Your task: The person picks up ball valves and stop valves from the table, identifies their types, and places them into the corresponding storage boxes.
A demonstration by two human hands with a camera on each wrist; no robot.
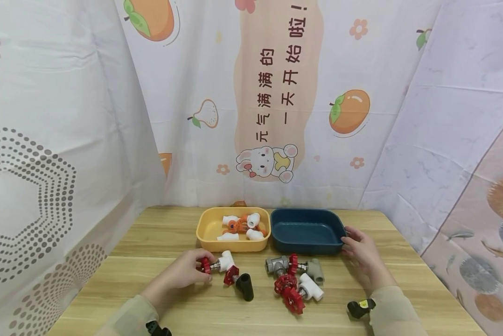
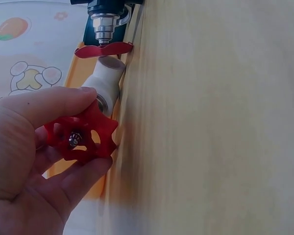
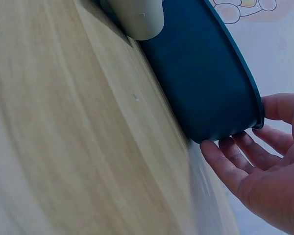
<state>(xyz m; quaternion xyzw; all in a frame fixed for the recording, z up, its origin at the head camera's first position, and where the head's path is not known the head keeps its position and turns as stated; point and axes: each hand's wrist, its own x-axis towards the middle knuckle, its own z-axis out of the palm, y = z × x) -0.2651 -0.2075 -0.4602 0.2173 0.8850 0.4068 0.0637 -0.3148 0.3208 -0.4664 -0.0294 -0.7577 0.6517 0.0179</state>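
Observation:
On the left, my left hand (image 1: pixel 184 270) pinches the red handwheel (image 2: pixel 102 128) of a white valve (image 1: pixel 225 261) between thumb and fingers. Just right of it lies a black valve (image 1: pixel 245 286) with its own red handwheel (image 1: pixel 231 275). My right hand (image 1: pixel 362 252) holds the right end of a dark blue bin (image 1: pixel 308 247). In the right wrist view, its thumb (image 3: pixel 279 106) is at the bin's rim and the other fingers lie against the outer wall (image 3: pixel 220 112). The blue bin stands upright with nothing inside.
A yellow bin (image 1: pixel 230 246) beside the blue one contains several white fittings (image 1: pixel 228 237) and orange pieces. In front of the blue bin, grey and white valves (image 1: pixel 311 287) with red handwheels (image 1: pixel 293 299) lie clustered on the wooden table (image 1: pixel 218 322). A printed curtain hangs behind.

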